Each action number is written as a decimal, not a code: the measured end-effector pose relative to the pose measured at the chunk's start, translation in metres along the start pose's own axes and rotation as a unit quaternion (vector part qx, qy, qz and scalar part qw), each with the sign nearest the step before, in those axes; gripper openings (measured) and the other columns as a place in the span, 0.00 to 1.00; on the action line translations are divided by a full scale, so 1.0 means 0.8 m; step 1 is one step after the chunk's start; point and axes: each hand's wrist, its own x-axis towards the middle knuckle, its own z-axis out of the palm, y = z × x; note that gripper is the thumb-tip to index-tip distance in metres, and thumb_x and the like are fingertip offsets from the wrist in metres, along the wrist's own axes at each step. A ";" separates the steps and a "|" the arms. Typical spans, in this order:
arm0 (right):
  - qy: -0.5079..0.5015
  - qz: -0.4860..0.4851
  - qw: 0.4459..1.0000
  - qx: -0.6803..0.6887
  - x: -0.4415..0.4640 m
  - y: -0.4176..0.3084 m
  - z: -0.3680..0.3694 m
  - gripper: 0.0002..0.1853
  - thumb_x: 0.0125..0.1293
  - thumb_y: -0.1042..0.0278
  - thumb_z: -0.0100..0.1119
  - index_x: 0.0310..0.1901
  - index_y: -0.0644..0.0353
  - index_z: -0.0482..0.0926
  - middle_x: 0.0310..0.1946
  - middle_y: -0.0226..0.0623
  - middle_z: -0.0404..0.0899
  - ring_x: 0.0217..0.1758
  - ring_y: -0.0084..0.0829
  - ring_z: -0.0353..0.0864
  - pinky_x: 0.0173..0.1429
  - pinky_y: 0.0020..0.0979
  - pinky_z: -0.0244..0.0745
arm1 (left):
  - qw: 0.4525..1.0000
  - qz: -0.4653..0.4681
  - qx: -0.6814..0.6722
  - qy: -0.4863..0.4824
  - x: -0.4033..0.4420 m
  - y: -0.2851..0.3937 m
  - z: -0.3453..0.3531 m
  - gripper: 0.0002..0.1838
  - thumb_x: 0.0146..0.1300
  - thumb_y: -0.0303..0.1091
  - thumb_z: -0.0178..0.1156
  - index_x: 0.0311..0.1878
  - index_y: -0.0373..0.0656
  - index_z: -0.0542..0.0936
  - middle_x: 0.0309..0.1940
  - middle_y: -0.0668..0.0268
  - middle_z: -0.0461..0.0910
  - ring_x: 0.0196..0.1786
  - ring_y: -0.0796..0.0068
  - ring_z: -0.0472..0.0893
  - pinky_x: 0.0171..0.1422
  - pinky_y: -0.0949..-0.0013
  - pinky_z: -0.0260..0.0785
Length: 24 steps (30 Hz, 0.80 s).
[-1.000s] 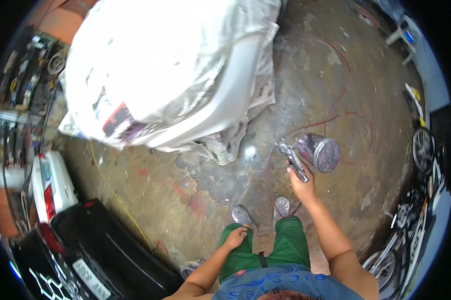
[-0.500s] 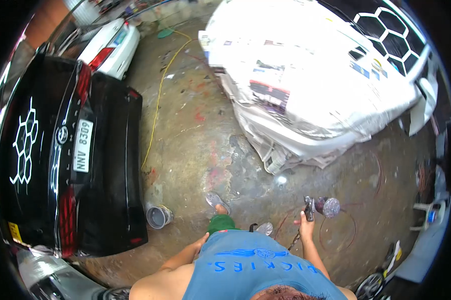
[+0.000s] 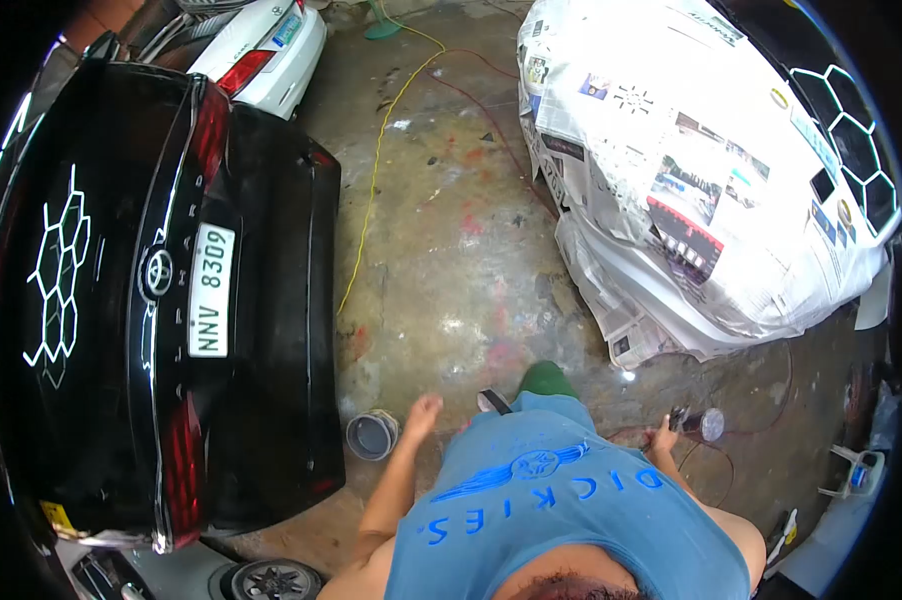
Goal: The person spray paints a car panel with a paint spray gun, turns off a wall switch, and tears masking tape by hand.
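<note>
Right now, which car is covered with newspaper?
The papered car at the right of the view: printed sheets drape over it. The black car at left, white car beyond it and grey car at bottom left show uncovered bodywork.

Spray gun (image 3: pixel 680 417), held, cup (image 3: pixel 711 424) attached (pale-ended)

A dusty-blue sleeveless shirt (image 3: pixel 571 520) with a rounded neckline covers the torso. Brighter blue lettering (image 3: pixel 551 496) spells DICKIES across it, and just on the far side spreads a matching winged emblem (image 3: pixel 534 463) with a circular centre. Beyond the hem show green legwear (image 3: pixel 546 380) and a dark strap (image 3: pixel 495 401). The left hand (image 3: pixel 423 416) and right hand (image 3: pixel 662 437) are bare.
</note>
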 end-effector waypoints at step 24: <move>0.004 0.015 1.000 -0.016 -0.129 -0.318 0.668 0.19 0.71 0.46 0.64 0.40 0.56 0.75 0.24 0.36 0.75 0.21 0.38 0.77 0.24 0.43 0.76 | 0.465 0.851 0.221 0.105 0.292 1.155 -0.407 0.31 0.62 0.30 0.67 0.69 0.35 0.73 0.68 0.51 0.73 0.74 0.53 0.69 0.78 0.55 0.60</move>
